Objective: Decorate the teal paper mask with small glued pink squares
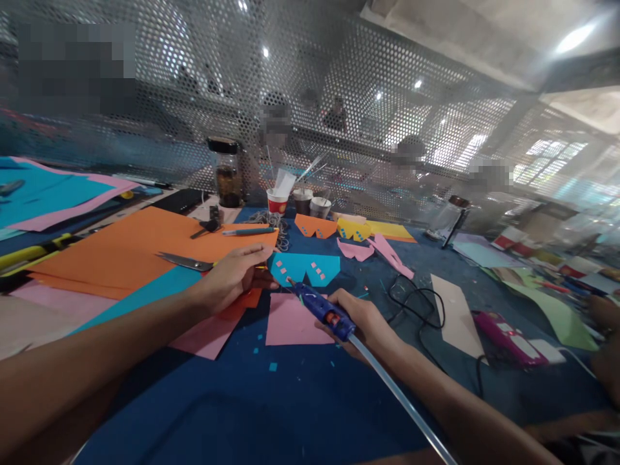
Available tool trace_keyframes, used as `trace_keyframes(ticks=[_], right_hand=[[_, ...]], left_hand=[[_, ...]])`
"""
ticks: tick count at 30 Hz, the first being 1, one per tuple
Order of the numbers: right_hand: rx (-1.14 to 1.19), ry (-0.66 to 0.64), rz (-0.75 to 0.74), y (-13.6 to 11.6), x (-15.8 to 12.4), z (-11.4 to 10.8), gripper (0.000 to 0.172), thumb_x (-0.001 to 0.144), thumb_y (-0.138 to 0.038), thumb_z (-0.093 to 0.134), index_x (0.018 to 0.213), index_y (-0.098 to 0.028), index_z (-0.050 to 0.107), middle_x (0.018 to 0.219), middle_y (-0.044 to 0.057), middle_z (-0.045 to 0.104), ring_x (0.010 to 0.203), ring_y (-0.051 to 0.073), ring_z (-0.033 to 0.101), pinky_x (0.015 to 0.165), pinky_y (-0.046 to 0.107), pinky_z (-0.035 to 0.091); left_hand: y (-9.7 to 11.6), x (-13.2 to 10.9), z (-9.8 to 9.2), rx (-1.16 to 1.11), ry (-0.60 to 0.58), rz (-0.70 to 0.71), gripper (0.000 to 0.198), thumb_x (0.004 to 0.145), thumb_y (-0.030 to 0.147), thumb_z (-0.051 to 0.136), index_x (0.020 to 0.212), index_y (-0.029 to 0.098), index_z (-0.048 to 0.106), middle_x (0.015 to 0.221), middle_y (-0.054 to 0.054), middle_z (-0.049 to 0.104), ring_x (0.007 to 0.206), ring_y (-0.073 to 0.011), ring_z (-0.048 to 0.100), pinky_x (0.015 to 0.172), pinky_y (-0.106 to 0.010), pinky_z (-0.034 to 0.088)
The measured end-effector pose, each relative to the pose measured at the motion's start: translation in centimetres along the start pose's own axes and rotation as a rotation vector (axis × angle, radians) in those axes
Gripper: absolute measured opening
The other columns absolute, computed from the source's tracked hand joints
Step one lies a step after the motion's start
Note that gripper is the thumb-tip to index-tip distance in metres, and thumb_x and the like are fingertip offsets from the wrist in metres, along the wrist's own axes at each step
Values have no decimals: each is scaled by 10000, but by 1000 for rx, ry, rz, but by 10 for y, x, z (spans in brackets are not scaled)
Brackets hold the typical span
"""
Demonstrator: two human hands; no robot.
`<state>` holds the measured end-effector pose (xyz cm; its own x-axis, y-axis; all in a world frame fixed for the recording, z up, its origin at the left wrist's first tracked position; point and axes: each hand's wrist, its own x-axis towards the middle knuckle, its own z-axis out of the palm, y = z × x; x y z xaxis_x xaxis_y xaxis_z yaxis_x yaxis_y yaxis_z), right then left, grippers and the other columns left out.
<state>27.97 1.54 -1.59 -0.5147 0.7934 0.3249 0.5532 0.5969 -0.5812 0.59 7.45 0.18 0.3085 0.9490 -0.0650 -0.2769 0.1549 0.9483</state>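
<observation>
My left hand pinches the left end of a blue paper cutout with notches along its lower edge and small pink squares stuck on it. My right hand grips a blue glue gun, a long clear glue stick trailing from its back. The gun's nozzle is at the cutout's lower left part, by a pink square; whether it touches cannot be made out. Below the cutout lies a pink paper sheet. Beside my left hand are scissors on orange paper.
Behind stand orange and yellow cutouts, paper cups and a dark-lidded jar. A black cable curls at right, near a magenta phone-like object. A perforated metal screen borders the table; another person's hand shows far right.
</observation>
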Motion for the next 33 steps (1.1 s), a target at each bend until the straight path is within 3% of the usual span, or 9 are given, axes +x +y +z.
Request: trace_keyframes(ticks=[4, 10, 24, 33], right_hand=[[25, -68, 21, -3, 0, -6, 341, 766, -38, 613, 1031, -234, 527, 799, -34, 647, 612, 114, 565, 616, 200, 384], [-76, -22, 8, 4, 0, 0, 301, 742, -56, 629, 959, -235, 523, 799, -26, 632, 595, 118, 514, 570, 208, 327], [-10, -38, 18, 4, 1, 4, 293, 765, -90, 669, 987, -234, 542, 801, -39, 626, 607, 109, 496, 585, 201, 351], [55, -69, 51, -13, 2, -9, 303, 786, -47, 633, 1016, -224, 543, 838, -33, 645, 624, 104, 540, 619, 195, 384]], left_hand=[[-2, 2, -3, 1, 6, 11, 165, 892, 357, 697, 877, 204, 638, 855, -41, 751, 768, -210, 717, 711, -336, 598], [0, 0, 1, -2, 33, 8, 142, 891, 338, 685, 916, 202, 654, 849, -47, 749, 752, -207, 724, 670, -318, 600], [1, -2, 4, 14, 23, -2, 123, 918, 309, 652, 922, 187, 662, 832, -46, 729, 712, -198, 699, 689, -334, 588], [-5, 1, -4, 38, 0, 25, 173, 915, 379, 656, 881, 209, 658, 809, -39, 715, 749, -218, 706, 711, -351, 596]])
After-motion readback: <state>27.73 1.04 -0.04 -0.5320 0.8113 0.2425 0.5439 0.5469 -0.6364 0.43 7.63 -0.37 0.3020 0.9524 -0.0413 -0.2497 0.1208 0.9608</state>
